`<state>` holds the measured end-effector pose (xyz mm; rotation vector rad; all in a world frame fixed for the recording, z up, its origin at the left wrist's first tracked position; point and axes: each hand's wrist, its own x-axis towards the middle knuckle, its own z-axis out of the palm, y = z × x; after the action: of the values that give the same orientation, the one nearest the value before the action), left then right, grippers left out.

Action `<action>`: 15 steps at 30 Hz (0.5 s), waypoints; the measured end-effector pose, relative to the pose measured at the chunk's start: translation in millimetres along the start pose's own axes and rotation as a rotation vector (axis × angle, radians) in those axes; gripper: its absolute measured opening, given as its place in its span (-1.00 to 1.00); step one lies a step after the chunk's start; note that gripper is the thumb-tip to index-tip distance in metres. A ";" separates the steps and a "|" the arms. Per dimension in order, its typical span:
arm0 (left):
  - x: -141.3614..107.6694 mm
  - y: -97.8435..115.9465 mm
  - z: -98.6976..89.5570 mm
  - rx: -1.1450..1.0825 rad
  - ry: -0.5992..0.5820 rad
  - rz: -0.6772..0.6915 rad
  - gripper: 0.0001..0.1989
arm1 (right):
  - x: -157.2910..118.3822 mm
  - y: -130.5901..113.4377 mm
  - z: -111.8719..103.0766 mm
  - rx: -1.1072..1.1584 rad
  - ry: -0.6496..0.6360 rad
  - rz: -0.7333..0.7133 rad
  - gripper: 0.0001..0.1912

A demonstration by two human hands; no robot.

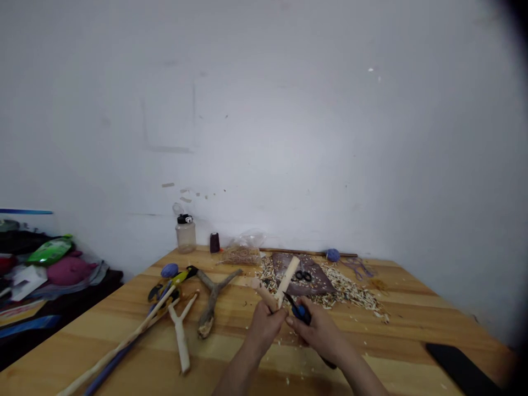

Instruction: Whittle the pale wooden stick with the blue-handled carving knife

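My left hand (266, 327) is closed around a peeled, forked wooden stick (287, 280), whose two pale arms point up and away over the table. In my right hand (319, 330) is a knife (301, 312) with a blue and black handle. Its dark blade points up and left, close beside the fork; whether it touches the wood I cannot tell. Behind both hands, black-handled scissors (304, 275) lie on a dark brown sheet (325, 281) strewn with wood shavings (355, 294).
Left of my hands lie a bark-covered forked branch (213, 300), a peeled fork (180, 338) and long sticks (119, 347). Toward the wall stand a bottle (186, 236), a dark thread spool (214, 243) and a plastic bag (243, 252). A black flat object (460, 367) lies front right.
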<state>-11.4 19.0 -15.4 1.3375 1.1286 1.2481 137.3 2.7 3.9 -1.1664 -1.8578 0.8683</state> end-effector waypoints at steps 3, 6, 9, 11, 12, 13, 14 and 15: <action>1.2 -1.1 -1.4 0.045 0.025 0.012 -0.79 | 0.3 1.3 -0.4 0.055 -0.042 0.023 -0.63; 2.7 -4.0 -1.8 0.068 0.028 0.026 -0.79 | -0.3 -2.6 -0.9 -0.051 0.034 0.012 -0.58; 4.5 -7.7 -1.9 0.074 0.015 0.036 -0.79 | -2.8 -11.1 -1.1 -0.218 0.100 -0.047 -0.60; 5.6 -9.9 -2.3 0.093 0.013 0.056 -0.80 | -4.5 -15.6 -0.8 -0.304 0.096 -0.054 -0.63; 6.0 -10.6 -2.5 0.106 0.009 0.069 -0.81 | -5.1 -16.8 -0.5 -0.339 0.090 -0.051 -0.65; 6.4 -11.2 -2.7 0.116 0.004 0.084 -0.82 | -5.5 -17.4 0.0 -0.370 0.086 -0.048 -0.66; 6.6 -11.6 -2.9 0.124 -0.003 0.097 -0.83 | -5.8 -17.5 0.6 -0.396 0.087 -0.046 -0.67; 6.7 -11.8 -3.1 0.128 -0.010 0.107 -0.84 | -6.0 -17.2 1.2 -0.419 0.093 -0.044 -0.67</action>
<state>-14.4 27.1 -26.2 1.5153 1.1594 1.2613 131.0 -9.0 16.4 -1.3827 -2.0365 0.3986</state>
